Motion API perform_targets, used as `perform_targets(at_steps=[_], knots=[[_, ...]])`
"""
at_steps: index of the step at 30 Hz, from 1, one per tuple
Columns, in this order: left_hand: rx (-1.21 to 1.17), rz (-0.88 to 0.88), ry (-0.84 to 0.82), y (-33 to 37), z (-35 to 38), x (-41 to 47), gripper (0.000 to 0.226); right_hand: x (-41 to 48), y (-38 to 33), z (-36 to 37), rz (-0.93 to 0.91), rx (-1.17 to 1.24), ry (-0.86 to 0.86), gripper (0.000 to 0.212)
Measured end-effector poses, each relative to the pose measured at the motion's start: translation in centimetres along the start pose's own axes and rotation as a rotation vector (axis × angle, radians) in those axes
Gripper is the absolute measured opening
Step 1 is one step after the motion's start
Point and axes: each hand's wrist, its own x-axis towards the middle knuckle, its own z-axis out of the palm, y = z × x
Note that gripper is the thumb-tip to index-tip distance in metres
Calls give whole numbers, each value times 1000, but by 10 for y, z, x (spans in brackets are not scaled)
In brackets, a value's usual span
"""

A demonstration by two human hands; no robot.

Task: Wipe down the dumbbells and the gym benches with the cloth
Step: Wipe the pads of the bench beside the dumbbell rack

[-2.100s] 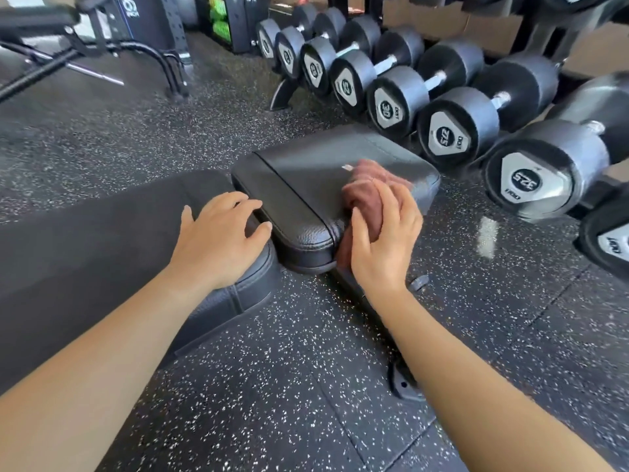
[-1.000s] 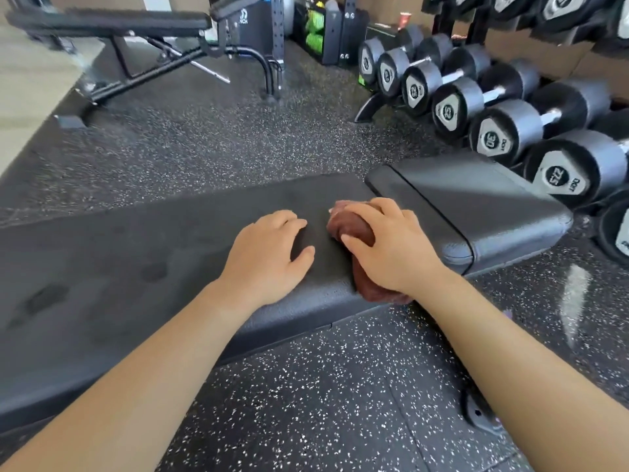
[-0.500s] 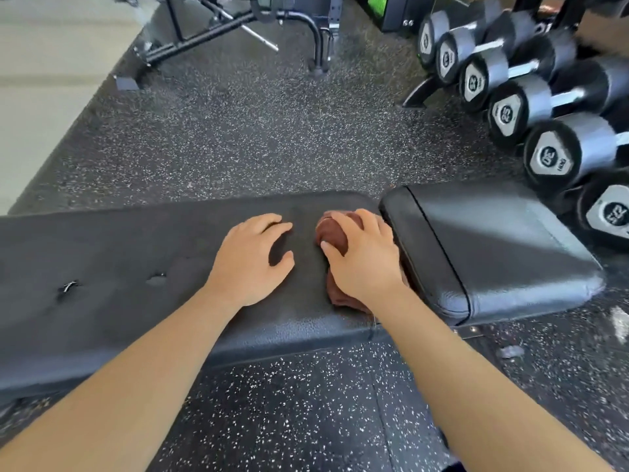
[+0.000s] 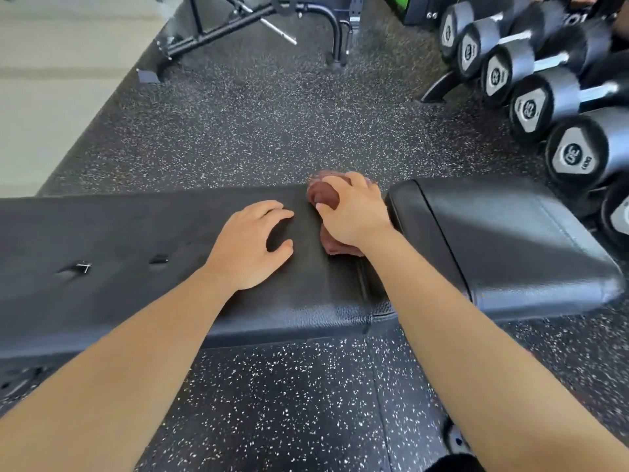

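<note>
A black padded gym bench (image 4: 136,240) lies across the view, its long back pad on the left and its shorter seat pad (image 4: 503,243) on the right. My right hand (image 4: 354,212) presses a bunched reddish-brown cloth (image 4: 323,195) onto the long pad near its far edge, just left of the gap between the pads. Beside it, my left hand (image 4: 252,243) rests on the pad with fingers spread, holding nothing. Several black dumbbells (image 4: 531,107) with grey end plates sit in a row on a rack at the upper right.
The floor is black speckled rubber (image 4: 272,124). A second bench frame (image 4: 258,18) with black steel legs stands at the back. A pale floor (image 4: 51,80) begins at the far left. Two small tears (image 4: 78,267) mark the long pad.
My right hand has carried the cloth from the seat pad to the long pad, then pushed it toward the far edge. My left hand stayed resting on the long pad.
</note>
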Motion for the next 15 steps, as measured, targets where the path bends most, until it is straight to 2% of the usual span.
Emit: perform_targets(at_steps=[4, 7, 10, 15], knots=[[-39, -61, -11, -3, -9, -10, 38, -71, -18, 12, -8, -15, 50, 50], [49, -31, -51, -33, -27, -26, 41, -109, -40, 33, -22, -21, 131, 49], [119, 14, -70, -73, -44, -42, 52, -90, -50, 39, 49, 15, 149, 48], [42, 55, -9, -94, -39, -42, 42, -34, -65, 37, 131, 9, 99, 48]])
